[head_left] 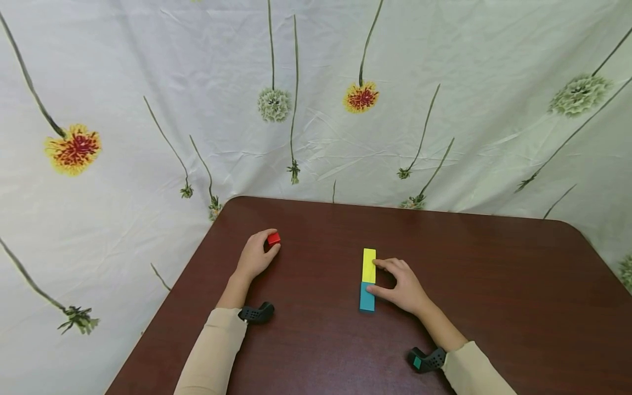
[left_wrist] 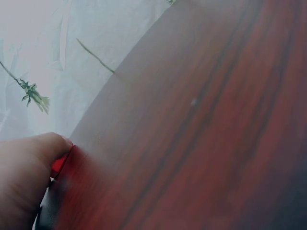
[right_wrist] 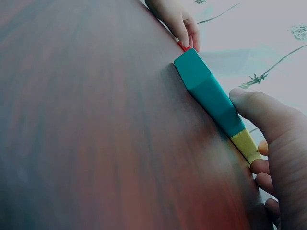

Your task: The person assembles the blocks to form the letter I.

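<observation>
On the brown table my left hand [head_left: 254, 255] pinches a small red block [head_left: 274, 239] between thumb and fingers. The left wrist view shows only a red sliver beside the fingertip. A yellow block [head_left: 368, 265] and a blue block [head_left: 367, 298] lie end to end near the middle, forming one straight bar. My right hand [head_left: 406, 288] is at the bar's right side, thumb and forefinger spread apart. Its thumb touches the blue block, and its fingertips are at the yellow block's edge. In the right wrist view the blue block [right_wrist: 211, 98] is nearest, the yellow one [right_wrist: 245, 145] partly behind the fingers.
The dark reddish-brown table [head_left: 494, 274] has rounded far corners. Behind it and along its left side hangs a pale cloth [head_left: 222, 66] printed with flowers. Black bands [head_left: 257, 313] are worn on both wrists, below light sleeves.
</observation>
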The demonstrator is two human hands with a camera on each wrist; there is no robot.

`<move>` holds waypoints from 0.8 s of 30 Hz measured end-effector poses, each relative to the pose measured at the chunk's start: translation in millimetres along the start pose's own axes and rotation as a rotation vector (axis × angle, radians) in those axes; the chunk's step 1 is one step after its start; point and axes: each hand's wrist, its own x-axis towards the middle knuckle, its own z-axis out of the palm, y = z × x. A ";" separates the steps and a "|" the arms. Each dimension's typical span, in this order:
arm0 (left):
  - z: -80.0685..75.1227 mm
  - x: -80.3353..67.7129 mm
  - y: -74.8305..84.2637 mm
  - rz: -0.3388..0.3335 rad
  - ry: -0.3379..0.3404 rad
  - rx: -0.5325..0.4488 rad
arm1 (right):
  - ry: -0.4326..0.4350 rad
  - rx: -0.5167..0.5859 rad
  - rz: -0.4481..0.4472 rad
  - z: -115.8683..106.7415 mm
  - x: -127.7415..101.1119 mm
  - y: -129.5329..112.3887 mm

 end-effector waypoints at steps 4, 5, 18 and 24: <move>0.5 0.0 -1.3 -0.006 0.011 0.004 | 0.002 0.000 -0.004 0.0 0.3 -0.5; 0.7 0.1 -1.5 -0.010 0.013 0.003 | 0.003 0.000 -0.006 0.0 0.5 -0.5; 3.2 0.0 -5.7 -0.045 0.038 -0.004 | -0.001 0.000 -0.002 -0.4 -0.2 -1.9; 3.1 0.0 -5.6 -0.045 0.051 0.000 | -0.001 0.006 0.005 -0.1 0.0 -2.3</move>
